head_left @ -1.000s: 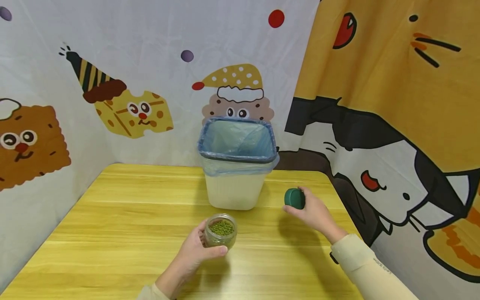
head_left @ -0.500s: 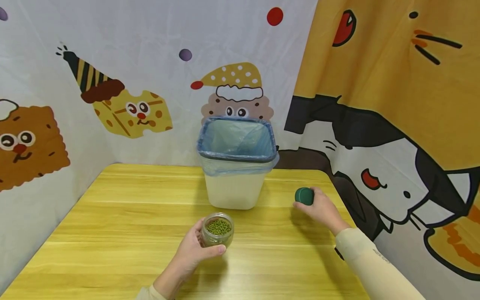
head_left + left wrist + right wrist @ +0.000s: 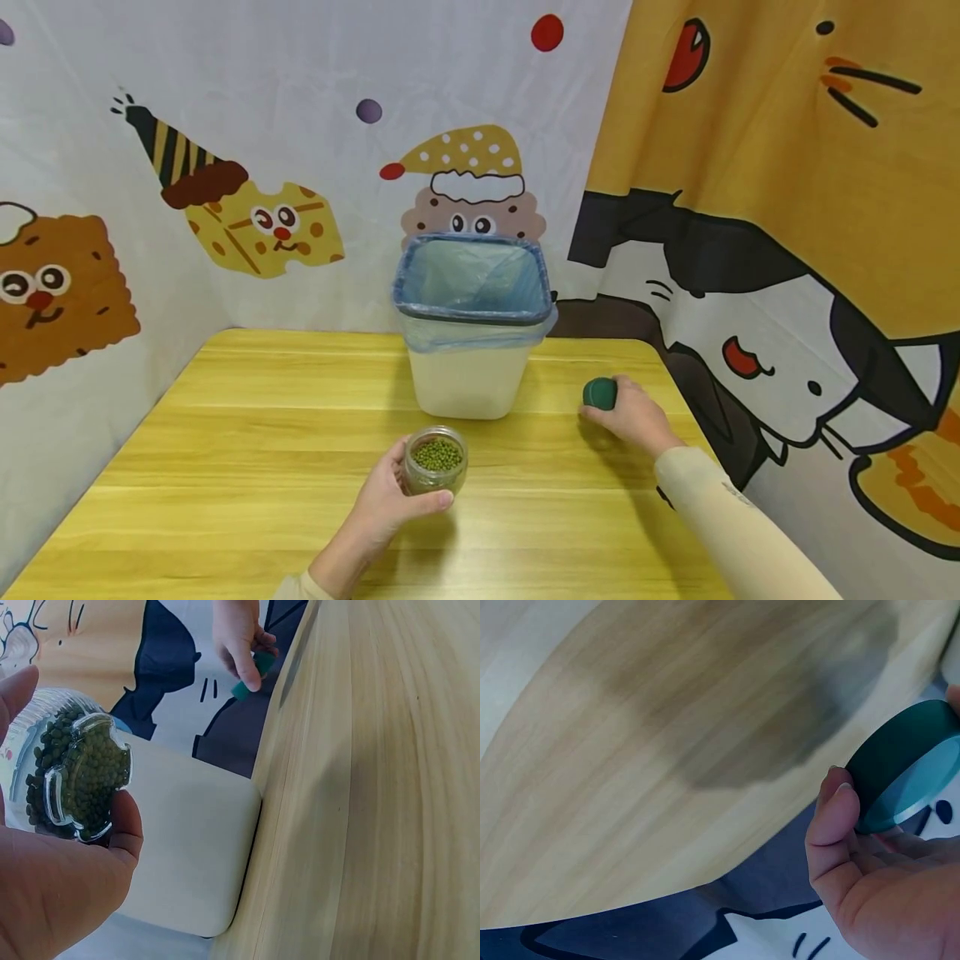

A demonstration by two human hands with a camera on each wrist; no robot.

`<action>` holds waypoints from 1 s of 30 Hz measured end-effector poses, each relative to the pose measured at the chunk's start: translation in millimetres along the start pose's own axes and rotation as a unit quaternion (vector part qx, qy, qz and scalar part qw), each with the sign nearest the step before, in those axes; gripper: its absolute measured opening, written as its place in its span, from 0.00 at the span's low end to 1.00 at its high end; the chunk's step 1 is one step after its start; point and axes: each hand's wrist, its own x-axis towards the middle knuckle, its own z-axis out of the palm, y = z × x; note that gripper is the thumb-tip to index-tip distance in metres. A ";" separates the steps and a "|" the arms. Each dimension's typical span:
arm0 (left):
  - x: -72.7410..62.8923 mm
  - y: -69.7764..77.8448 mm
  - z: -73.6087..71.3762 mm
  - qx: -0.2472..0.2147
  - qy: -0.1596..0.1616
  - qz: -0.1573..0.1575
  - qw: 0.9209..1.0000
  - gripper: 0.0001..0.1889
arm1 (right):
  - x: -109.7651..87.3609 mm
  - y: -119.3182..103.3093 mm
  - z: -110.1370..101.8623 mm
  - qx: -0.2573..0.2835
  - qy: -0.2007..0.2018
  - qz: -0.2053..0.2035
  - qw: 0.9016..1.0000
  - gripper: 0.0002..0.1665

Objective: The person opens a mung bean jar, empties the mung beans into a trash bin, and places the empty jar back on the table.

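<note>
In the head view my left hand grips a clear jar, its mouth uncovered and facing up. Small green beans fill much of it. The left wrist view shows the jar's base with the thumb and fingers curled round its sides. Off to the right, my right hand pinches a green lid by its edge above the table. In the right wrist view the lid is tilted, showing its paler inner side.
A pale bin with a blue bag liner over its rim stands at the back middle of the wooden table. Printed curtains hang behind the table and along its right side.
The right hand with the lid has moved slightly right, then a little back left, and the lid has turned. The left hand and jar have shifted only slightly left.
</note>
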 end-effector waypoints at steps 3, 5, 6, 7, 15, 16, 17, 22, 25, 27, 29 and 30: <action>0.0 -0.5 -1.0 -0.002 -0.001 0.004 1.000 0.44 | 6.1 3.5 6.1 -0.023 -0.006 0.009 1.000 0.65; -0.1 -0.2 -1.4 -0.005 -0.007 0.009 1.000 0.44 | 8.9 6.5 9.6 -0.035 -0.015 0.017 0.999 0.65; -0.3 -0.1 -1.7 -0.004 -0.010 0.011 1.000 0.44 | 10.3 8.4 11.1 -0.042 -0.019 0.023 0.999 0.65; -0.4 0.0 -2.0 -0.003 -0.012 0.014 1.000 0.44 | 11.2 10.0 12.3 -0.048 -0.024 0.028 0.998 0.65; -2.3 2.2 -4.8 0.017 -0.003 0.010 1.000 0.45 | 17.4 12.3 15.6 -0.077 -0.035 0.043 0.995 0.64; -2.3 2.2 -4.8 0.019 0.000 0.009 1.000 0.46 | 17.4 11.7 15.5 -0.080 -0.037 0.043 0.995 0.64; -2.3 2.3 -4.7 0.021 0.002 0.007 1.000 0.46 | 17.4 11.1 15.3 -0.082 -0.039 0.044 0.995 0.64; -2.1 1.9 -4.7 0.026 0.005 0.009 1.000 0.45 | 17.0 9.4 15.2 -0.090 -0.055 0.052 0.993 0.63; -2.1 1.8 -5.1 0.027 0.005 0.008 1.000 0.45 | 16.6 8.6 16.0 -0.096 -0.070 0.056 0.991 0.63; -2.1 1.7 -5.3 0.026 0.005 0.006 1.000 0.44 | 16.2 7.8 16.4 -0.099 -0.077 0.056 0.991 0.63; -2.2 1.3 -5.4 0.026 0.007 0.003 1.000 0.44 | 15.8 6.6 16.6 -0.102 -0.082 0.056 0.990 0.62; -2.2 1.1 -5.4 0.026 0.008 0.003 1.000 0.44 | 15.8 6.2 16.8 -0.104 -0.082 0.055 0.990 0.62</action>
